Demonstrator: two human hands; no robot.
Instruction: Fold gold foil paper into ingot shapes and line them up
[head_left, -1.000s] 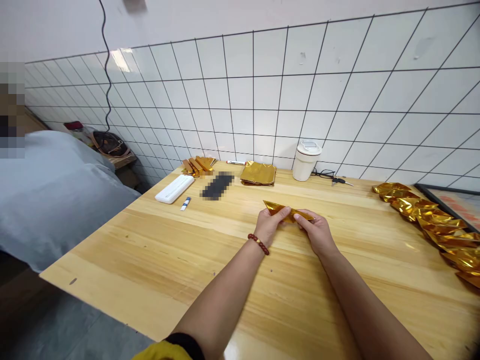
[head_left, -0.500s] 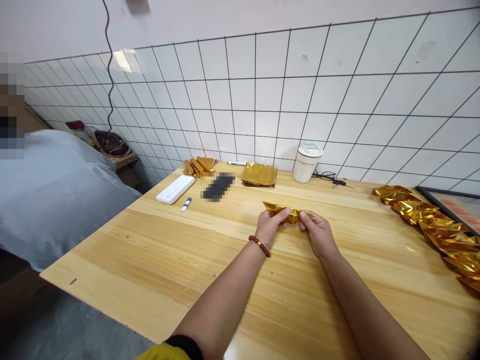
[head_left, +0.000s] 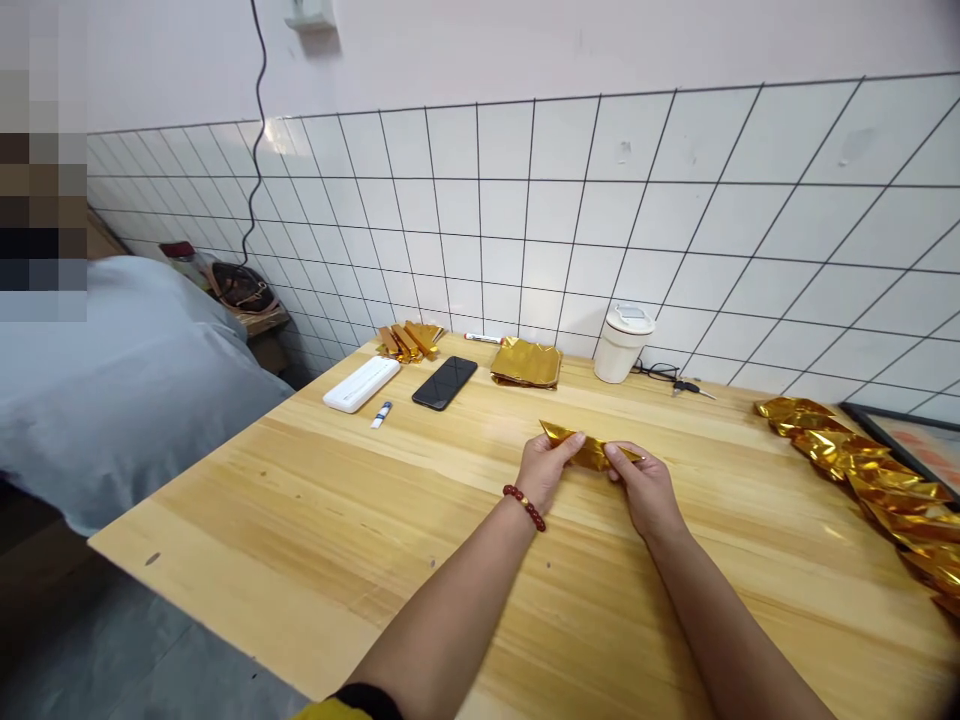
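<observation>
Head camera view of a wooden table (head_left: 300,500) against a white tiled wall. Near the middle of the table, both bare hands hold one folded gold foil piece (head_left: 590,450) low over the wood. The piece is long and narrow, and its long axis runs left to right between the hands. The left hand (head_left: 546,468), with a red bead bracelet (head_left: 525,505) at the wrist, pinches the left end between thumb and fingers. The right hand (head_left: 645,485) pinches the right end the same way. Both hands are equally close, and the middle of the foil shows bare between them. Along the far edge sit a stack of gold sheets (head_left: 526,362), a white lidded cup (head_left: 622,343), a black phone (head_left: 445,382) and a white power bank (head_left: 361,383). A row of folded gold pieces (head_left: 870,465) lines the right edge. Beyond the left edge sits a person in grey (head_left: 112,380).
</observation>
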